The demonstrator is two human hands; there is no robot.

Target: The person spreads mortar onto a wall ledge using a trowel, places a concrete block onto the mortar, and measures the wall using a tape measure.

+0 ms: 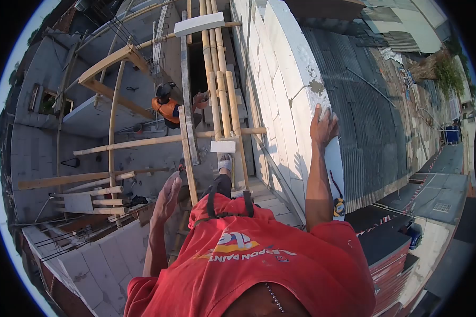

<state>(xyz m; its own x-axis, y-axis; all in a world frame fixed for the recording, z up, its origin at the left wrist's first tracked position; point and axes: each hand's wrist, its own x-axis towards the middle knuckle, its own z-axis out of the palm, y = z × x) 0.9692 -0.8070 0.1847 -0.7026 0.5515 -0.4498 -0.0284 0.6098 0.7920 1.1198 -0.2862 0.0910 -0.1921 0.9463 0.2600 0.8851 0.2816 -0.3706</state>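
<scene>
Our right hand [323,128] rests on the wall [297,58], fingers loosely bent, gripping nothing loose; our left hand [167,195] is open beside the plank [187,158]. We judge the wall largely laid, with two blocks [223,147] [199,24] on the poles [220,95] still unset.

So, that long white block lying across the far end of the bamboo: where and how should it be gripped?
Probably by both short ends, left hand and right hand approaching from above: the white block lies lengthwise across the bamboo poles, ends pointing left and right.
</scene>
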